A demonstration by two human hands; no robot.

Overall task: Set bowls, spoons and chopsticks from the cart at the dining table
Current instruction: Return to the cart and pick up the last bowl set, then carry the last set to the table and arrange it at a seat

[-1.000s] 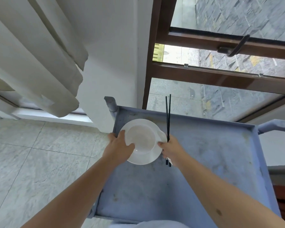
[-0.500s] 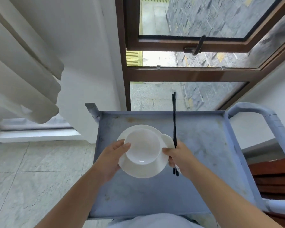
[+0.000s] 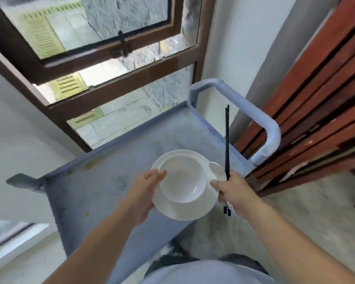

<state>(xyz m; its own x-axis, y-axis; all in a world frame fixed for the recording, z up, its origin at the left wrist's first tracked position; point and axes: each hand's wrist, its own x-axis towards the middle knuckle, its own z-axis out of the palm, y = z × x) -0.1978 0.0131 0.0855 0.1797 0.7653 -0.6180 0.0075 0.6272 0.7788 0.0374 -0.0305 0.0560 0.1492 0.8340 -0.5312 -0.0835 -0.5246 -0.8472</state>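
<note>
A white bowl [image 3: 182, 179] sits on a white plate [image 3: 184, 208], both lifted above the blue-grey cart [image 3: 94, 193]. My left hand [image 3: 143, 193] grips the plate's left rim, thumb on the bowl's edge. My right hand [image 3: 234, 193] holds the plate's right rim and also grips a pair of black chopsticks [image 3: 226, 140] that point up and away. A white spoon [image 3: 215, 171] lies against the bowl beside my right thumb.
The cart's top tray is bare, with a padded handle [image 3: 254, 119] at its right end. A brown-framed window [image 3: 111, 58] stands behind it. Red-brown wooden furniture [image 3: 316, 99] is close on the right. Tiled floor lies below.
The view has swung to the right. The plate, bowl, spoon and chopsticks stay in my hands, now over the cart's right end near the wooden furniture.
</note>
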